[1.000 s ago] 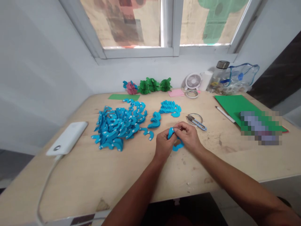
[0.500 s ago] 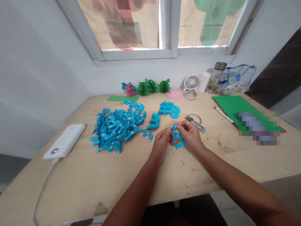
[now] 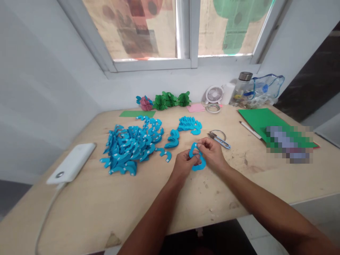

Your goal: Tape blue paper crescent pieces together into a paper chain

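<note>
A curved blue paper cutout point(image 3: 199, 165) is held between my two hands, just above the table. My left hand point(image 3: 184, 163) is closed on its left side, thumb and fingers at the inner curve. At the upper edge, near a small white patch, my right hand point(image 3: 211, 150) pinches the same cutout. Left of my hands lies a single wavy blue piece point(image 3: 166, 155) with white patches. Beyond it sit a small stack of blue cutouts point(image 3: 173, 139) and a fanned row of them point(image 3: 189, 124). A large heap of blue cutouts point(image 3: 130, 143) spreads farther left.
Thread snips point(image 3: 220, 140) lie on a tape ring beyond my right hand. A white power bank point(image 3: 71, 163) with a cable is at left. Green paper point(image 3: 262, 118) and a pen point(image 3: 250, 130) lie right. Paper ornaments point(image 3: 170, 99), a small fan point(image 3: 214, 94) and a bottle point(image 3: 241, 88) line the wall.
The blue cutout has turned so more of its flat face shows. My left hand has moved slightly right, its thumb now farther into the curve. The view has shifted a little.
</note>
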`<control>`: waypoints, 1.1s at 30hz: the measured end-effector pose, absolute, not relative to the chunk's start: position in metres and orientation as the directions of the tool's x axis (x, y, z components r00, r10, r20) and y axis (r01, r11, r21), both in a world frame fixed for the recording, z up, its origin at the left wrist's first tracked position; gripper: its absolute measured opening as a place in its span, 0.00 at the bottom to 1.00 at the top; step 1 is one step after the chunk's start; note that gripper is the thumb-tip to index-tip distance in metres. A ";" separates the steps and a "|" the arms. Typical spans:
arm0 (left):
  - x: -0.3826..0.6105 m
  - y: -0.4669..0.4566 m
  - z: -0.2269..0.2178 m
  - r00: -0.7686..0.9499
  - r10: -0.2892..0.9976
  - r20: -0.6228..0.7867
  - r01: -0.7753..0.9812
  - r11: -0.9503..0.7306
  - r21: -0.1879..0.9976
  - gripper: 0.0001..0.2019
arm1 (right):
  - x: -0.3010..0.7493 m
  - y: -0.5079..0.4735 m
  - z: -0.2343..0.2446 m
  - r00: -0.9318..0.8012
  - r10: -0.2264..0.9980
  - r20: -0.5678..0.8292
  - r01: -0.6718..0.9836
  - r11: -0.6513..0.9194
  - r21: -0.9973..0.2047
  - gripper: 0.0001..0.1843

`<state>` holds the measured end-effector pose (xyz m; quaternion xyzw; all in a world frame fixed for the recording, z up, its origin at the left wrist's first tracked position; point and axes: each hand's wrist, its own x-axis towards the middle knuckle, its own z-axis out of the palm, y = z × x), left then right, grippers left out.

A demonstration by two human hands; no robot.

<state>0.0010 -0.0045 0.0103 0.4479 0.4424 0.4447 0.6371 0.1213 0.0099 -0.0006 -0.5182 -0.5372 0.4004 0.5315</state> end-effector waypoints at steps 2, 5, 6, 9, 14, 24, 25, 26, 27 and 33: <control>0.001 -0.004 0.009 0.189 0.966 -0.177 -0.178 0.211 0.961 0.07 | 0.126 0.012 0.001 0.077 0.975 0.208 0.183 0.192 -0.964 0.09; 0.001 -0.001 0.005 0.163 0.970 -0.181 -0.222 0.215 0.951 0.09 | 0.143 0.019 0.007 0.100 0.940 0.326 0.353 0.272 -0.895 0.10; 0.001 0.000 0.003 0.151 0.973 -0.177 -0.243 0.210 0.947 0.09 | 0.151 0.022 0.008 0.122 0.928 0.353 0.431 0.271 -0.861 0.11; 0.001 0.003 -0.002 0.127 0.980 -0.155 -0.273 0.185 0.944 0.10 | 0.174 0.032 0.007 0.177 0.899 0.400 0.704 0.168 -0.690 0.10; -0.002 0.006 -0.003 0.027 0.991 -0.131 -0.279 0.133 0.951 0.08 | 0.195 0.039 -0.001 0.157 0.926 0.343 0.936 -0.029 -0.350 0.11; -0.005 0.008 -0.002 -0.089 0.987 -0.131 -0.255 0.105 0.961 0.08 | 0.196 0.039 -0.009 0.123 0.939 0.321 0.984 -0.073 -0.162 0.10; -0.005 0.008 -0.003 -0.090 0.987 -0.132 -0.258 0.105 0.960 0.08 | 0.197 0.039 -0.010 0.124 0.937 0.328 0.983 -0.071 -0.167 0.10; -0.005 0.008 -0.003 -0.094 0.987 -0.133 -0.263 0.104 0.959 0.07 | 0.198 0.040 -0.010 0.128 0.935 0.332 0.982 -0.071 -0.177 0.10; -0.005 0.009 -0.004 -0.096 0.986 -0.135 -0.268 0.105 0.958 0.07 | 0.199 0.041 -0.010 0.135 0.933 0.335 0.979 -0.073 -0.193 0.11; -0.005 0.009 -0.005 -0.077 0.983 -0.167 -0.312 0.135 0.941 0.09 | 0.202 0.046 -0.008 0.226 0.910 0.348 0.870 -0.028 -0.491 0.15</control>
